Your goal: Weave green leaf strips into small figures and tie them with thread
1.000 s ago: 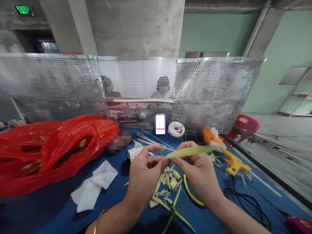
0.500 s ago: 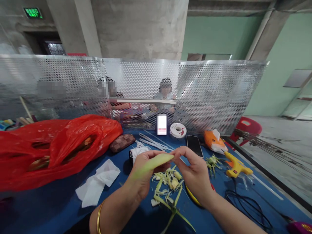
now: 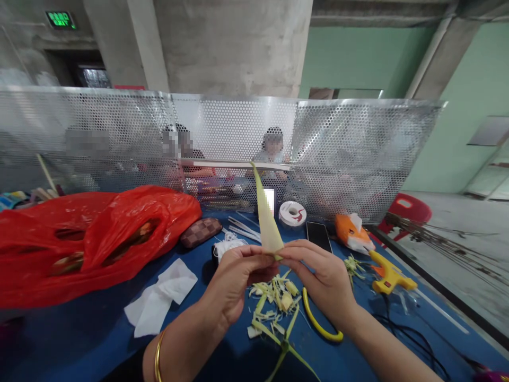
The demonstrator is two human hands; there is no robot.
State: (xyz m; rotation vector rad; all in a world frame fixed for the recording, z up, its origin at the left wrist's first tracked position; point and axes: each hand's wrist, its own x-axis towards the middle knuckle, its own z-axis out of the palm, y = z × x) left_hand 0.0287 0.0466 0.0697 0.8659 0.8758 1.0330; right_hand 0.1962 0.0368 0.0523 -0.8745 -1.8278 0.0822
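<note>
A long, pale yellow-green leaf piece (image 3: 267, 223), perhaps a husk, rises from between both hands, its narrow tip pointing up. My left hand (image 3: 240, 273) pinches its wide lower end, thumb on the near side. From the other side, the fingertips of my right hand (image 3: 318, 273) close on the same lower edge. Below the hands lies a heap of cut green and cream plant scraps (image 3: 278, 297). A knotted green strip piece (image 3: 284, 345) with several long arms rests nearer to me. Beside my right hand is a curved yellow handle (image 3: 318, 321), its tool partly hidden.
A red plastic bag (image 3: 103, 239), checkered pouch (image 3: 202, 232) and white tissues (image 3: 161, 297) occupy the left. Ribbon spool (image 3: 292, 214), phone (image 3: 318, 236), orange tissue pack (image 3: 353, 232) and yellow glue gun (image 3: 392, 273) with cord lie rightward. Perforated metal panel (image 3: 230, 127) stands behind; people sit beyond.
The leaf piece has swung from lying across my left hand to standing upright, tip away from me. My right hand has shifted slightly right and down, and more of the yellow handle shows.
</note>
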